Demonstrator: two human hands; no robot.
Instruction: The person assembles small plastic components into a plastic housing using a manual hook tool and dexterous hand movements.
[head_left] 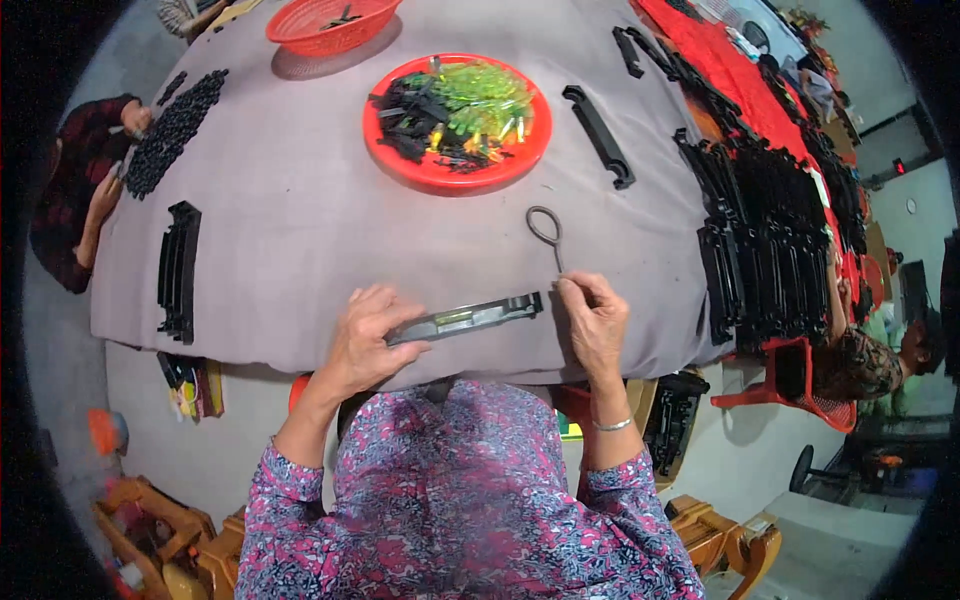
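My left hand (368, 342) grips the left end of a black spirit level body (470, 318) near the table's front edge. A yellow-green vial shows in the slot at its middle. To its right, my right hand (597, 318) pinches the lower end of a metal rod with a ring-shaped loop (544, 226) pointing away from me. The rod and the level are apart. Beyond them stands a red plate (457, 180) with green vials (487, 95) and small black plastic pieces (408, 115).
Single black level bodies lie at left (178, 272) and far right (600, 138). Stacked black bodies (770, 240) cover the right edge. A red basket (335, 30) stands at the back. At left, another person's hands (108, 190) are beside a pile of small black parts (175, 135).
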